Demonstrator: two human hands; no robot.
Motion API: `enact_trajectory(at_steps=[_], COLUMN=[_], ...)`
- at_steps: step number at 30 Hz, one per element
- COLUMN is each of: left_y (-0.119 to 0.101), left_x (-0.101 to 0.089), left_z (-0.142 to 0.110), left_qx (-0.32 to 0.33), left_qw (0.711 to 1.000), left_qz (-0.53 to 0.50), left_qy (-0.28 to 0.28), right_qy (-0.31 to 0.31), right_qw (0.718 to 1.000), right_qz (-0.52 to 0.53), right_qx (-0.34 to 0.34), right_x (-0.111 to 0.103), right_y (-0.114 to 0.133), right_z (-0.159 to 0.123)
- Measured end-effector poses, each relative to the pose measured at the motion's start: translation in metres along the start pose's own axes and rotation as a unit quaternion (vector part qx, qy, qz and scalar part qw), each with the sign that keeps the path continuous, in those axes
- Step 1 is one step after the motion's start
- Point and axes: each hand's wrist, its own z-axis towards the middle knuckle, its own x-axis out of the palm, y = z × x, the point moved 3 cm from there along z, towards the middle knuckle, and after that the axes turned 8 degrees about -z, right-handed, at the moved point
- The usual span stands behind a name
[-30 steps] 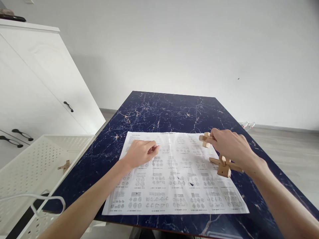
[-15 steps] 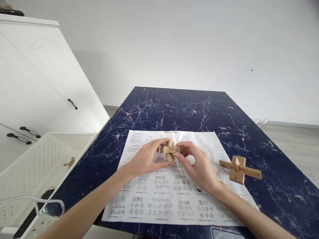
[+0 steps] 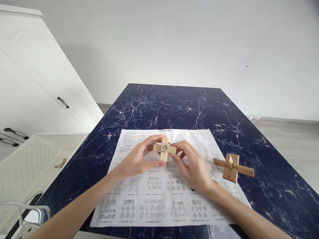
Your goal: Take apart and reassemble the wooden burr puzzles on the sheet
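Here, a blocky wooden cross point(image 3: 164, 148) in the grip of left hand point(image 3: 138, 157) and right hand point(image 3: 194, 164), above creased paper point(image 3: 142, 195).

Bare left hand point(image 3: 136, 160) and right hand point(image 3: 195, 166), slim bare forearms point(image 3: 84, 201), the right perhaps faintly speckled

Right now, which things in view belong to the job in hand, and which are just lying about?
In the job:
Wooden cross, held by the left hand and right hand
Printed sheet beneath, probably for reference

Lying about:
Second wooden assembly, on the right
Small wooden piece in the white basket
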Motion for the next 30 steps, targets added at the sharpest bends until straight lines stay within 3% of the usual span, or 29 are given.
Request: enact_trajectory(at_steps=[6,13,20,30], left_y=[-0.003,-0.004,0.002,0.000], left_x=[0.001,0.003,0.008,0.009], left_z=[0.002,0.002,-0.002,0.000], left_qx=[-0.056,-0.058,-0.076,-0.069], left_qw=[0.997,0.995,0.993,0.995], left_qz=[-0.008,-0.076,-0.084,-0.068], left_qy=[0.048,0.017,0.031,0.028], right_qy=[0.002,-0.002,0.018,0.064], right_qw=[0.998,0.998,0.999,0.990], right_qz=[-0.054,0.000,-0.036,0.084], right_qx=[-0.042,0.062,0.031,0.094], right_x=[0.000,0.000,0.001,0.000], right_y=[-0.003,-0.002,-0.001,-0.005], right_z=[-0.003,0.000,-0.001,0.003])
